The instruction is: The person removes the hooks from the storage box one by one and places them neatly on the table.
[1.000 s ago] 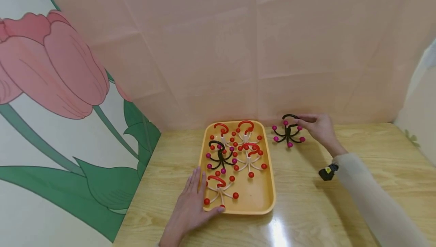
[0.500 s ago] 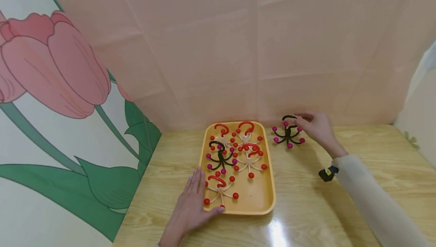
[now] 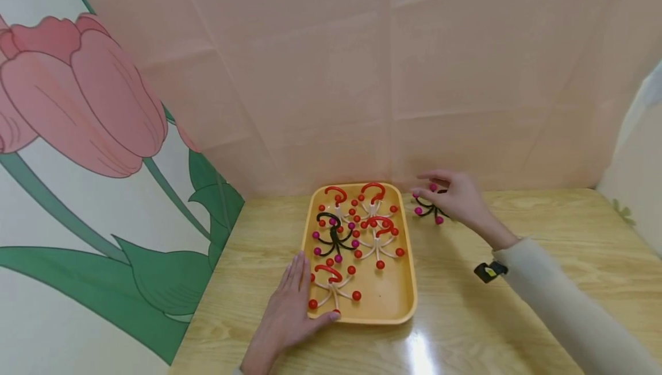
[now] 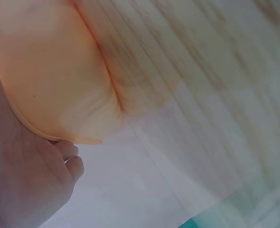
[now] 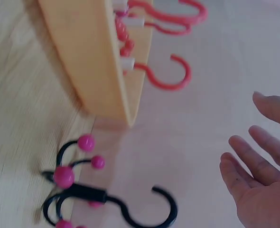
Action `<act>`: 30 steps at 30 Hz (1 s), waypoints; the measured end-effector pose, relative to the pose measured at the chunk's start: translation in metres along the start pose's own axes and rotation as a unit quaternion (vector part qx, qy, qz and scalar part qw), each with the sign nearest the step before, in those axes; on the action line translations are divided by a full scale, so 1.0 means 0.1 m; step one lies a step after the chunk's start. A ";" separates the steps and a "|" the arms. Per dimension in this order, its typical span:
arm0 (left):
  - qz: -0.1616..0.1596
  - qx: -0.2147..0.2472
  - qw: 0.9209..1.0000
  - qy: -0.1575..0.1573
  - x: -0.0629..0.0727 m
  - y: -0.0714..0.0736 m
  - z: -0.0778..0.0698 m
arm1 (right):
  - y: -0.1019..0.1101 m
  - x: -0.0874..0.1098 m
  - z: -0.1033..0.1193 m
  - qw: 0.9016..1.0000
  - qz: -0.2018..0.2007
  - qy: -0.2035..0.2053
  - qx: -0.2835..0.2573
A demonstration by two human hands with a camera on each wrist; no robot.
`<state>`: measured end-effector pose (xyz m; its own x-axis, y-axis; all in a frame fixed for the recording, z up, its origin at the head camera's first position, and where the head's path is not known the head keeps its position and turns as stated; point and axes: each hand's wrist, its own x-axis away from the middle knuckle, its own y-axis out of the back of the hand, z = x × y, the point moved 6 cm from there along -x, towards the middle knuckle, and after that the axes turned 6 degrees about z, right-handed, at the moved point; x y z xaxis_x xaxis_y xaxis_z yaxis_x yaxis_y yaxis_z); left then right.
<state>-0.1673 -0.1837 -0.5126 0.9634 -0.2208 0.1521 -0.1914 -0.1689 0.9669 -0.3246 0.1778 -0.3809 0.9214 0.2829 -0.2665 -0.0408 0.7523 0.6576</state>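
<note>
My right hand is above a black multi-arm hook with magenta ball tips, which stands on the table beside the tray. In the right wrist view a gap shows between the relaxed fingers and the curved top of this hook; in the head view the hand covers part of it. My left hand rests along the left rim of a yellow tray, thumb over its near corner. Inside the tray stand a matching black hook and several white hooks with red tops, one of them near the left hand.
The tray and loose hook sit on a wood-grain table. Behind them hangs a pinkish cloth down to the table's far edge. A wall with a painted tulip borders the left side.
My right hand held the top of the black hook at first, then let go of it and has moved left over it. The left hand stays on the tray.
</note>
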 end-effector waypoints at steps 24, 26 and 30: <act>-0.011 -0.006 1.000 -0.008 0.00 0.01 0.04 | -0.99 0.27 0.88 0.978 0.186 0.086 -0.037; -0.010 -0.005 1.000 -0.007 -0.01 0.00 0.03 | -1.08 0.30 0.92 0.974 0.204 0.093 -0.044; -0.009 0.001 1.000 -0.009 0.00 0.00 0.02 | -1.25 0.37 0.98 0.960 0.246 0.114 -0.065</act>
<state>-0.1681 -0.1856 -0.5135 0.9631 -0.2354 0.1308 -0.1742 -0.1741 0.9692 -0.2470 0.0357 -0.4037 0.6706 0.7346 -0.1036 -0.5109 0.5585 0.6535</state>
